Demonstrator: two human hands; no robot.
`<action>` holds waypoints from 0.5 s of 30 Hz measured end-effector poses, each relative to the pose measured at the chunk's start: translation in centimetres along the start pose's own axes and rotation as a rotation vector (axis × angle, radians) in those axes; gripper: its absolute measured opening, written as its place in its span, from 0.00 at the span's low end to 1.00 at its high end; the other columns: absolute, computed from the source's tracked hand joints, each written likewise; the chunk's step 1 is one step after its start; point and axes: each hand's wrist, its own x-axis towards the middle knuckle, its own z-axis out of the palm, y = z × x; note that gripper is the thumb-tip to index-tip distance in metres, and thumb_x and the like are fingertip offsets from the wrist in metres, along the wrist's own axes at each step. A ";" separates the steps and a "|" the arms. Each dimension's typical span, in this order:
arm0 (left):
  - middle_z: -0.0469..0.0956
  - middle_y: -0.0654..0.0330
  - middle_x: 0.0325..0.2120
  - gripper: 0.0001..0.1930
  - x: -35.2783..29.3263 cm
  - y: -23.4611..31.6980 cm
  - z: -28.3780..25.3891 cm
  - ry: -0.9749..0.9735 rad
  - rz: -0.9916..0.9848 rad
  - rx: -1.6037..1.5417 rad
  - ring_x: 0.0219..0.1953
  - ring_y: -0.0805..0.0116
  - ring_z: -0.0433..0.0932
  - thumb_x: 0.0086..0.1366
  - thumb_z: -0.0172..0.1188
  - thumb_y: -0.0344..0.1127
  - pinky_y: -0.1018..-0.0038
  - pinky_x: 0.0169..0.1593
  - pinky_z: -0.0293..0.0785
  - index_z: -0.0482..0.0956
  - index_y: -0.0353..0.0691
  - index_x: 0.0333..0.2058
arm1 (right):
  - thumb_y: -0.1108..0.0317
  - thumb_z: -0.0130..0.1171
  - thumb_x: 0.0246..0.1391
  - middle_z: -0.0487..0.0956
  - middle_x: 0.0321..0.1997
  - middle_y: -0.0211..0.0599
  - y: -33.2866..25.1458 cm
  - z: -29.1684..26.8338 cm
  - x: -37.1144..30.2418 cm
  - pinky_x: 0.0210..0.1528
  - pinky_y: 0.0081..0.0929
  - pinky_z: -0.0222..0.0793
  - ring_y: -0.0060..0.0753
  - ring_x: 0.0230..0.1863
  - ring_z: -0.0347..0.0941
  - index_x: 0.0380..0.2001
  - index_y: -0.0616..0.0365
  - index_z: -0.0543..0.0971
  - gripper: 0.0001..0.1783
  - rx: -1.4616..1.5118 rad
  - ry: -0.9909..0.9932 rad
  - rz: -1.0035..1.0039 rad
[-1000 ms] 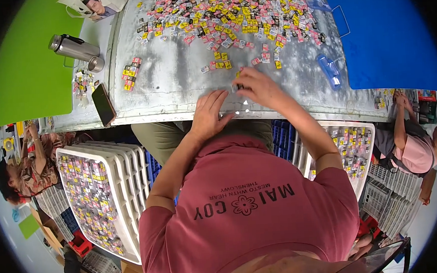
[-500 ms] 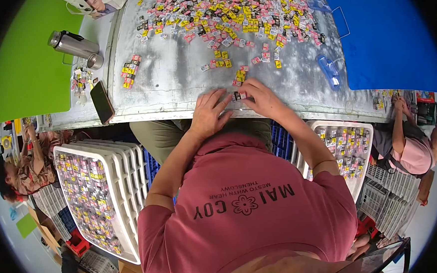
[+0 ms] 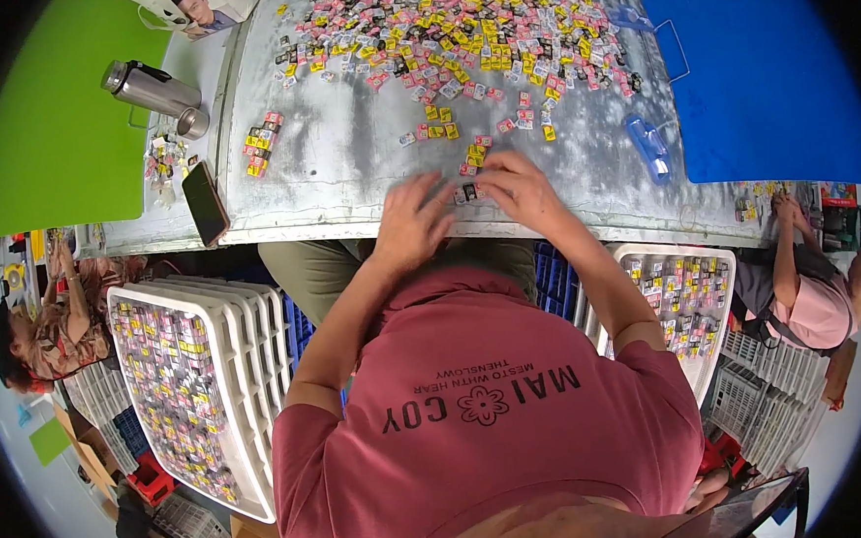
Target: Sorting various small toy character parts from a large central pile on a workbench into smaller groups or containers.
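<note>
A short row of small black, white and pink blocks (image 3: pixel 468 194) lies on the metal table near its front edge, between my two hands. My left hand (image 3: pixel 410 223) is at the left of the row, its fingers stretched and apart, slightly blurred. Over the right end of the row is my right hand (image 3: pixel 527 196), with thumb and fingers spread and nothing visibly gripped. Just beyond the row are a few yellow and pink blocks (image 3: pixel 474 158). Farther off, a small loose group of yellow and pink blocks (image 3: pixel 438 123) lies before the big heap (image 3: pixel 475 34).
Left on the table are a stacked cluster of blocks (image 3: pixel 263 144), a phone (image 3: pixel 205 204) and a steel flask (image 3: pixel 153 89). A clear blue plastic case (image 3: pixel 648 147) lies right. Block-filled white trays (image 3: pixel 252 418) stand at both sides. Co-workers (image 3: pixel 796 276) sit left and right.
My right thumb and fingers have spread slightly away from the row of blocks. My left fingers have lifted a little and blurred. The row stays in nearly the same place.
</note>
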 end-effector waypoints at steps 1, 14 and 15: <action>0.73 0.49 0.60 0.26 0.2 -1.1 0.1 0.060 -0.035 0.003 0.61 0.45 0.71 0.61 0.66 0.35 0.52 0.63 0.67 0.78 0.43 0.60 | 0.73 0.66 0.53 0.79 0.51 0.37 -0.1 -0.4 0.9 0.55 0.40 0.73 0.45 0.52 0.75 0.41 0.53 0.87 0.11 0.001 -0.002 -0.006; 0.80 0.52 0.49 0.18 4.1 -7.6 -0.2 0.195 -0.157 0.032 0.51 0.49 0.76 0.61 0.62 0.22 0.60 0.55 0.75 0.82 0.35 0.51 | 0.69 0.68 0.52 0.79 0.49 0.30 2.4 -0.5 5.7 0.58 0.39 0.70 0.41 0.54 0.72 0.44 0.45 0.87 0.14 -0.181 -0.259 -0.142; 0.80 0.52 0.48 0.17 4.2 -7.6 -0.2 0.205 -0.182 0.023 0.50 0.48 0.77 0.62 0.64 0.24 0.59 0.54 0.76 0.83 0.36 0.50 | 0.69 0.69 0.51 0.79 0.46 0.30 2.6 -0.4 5.8 0.56 0.38 0.70 0.41 0.52 0.73 0.43 0.46 0.87 0.14 -0.176 -0.206 -0.134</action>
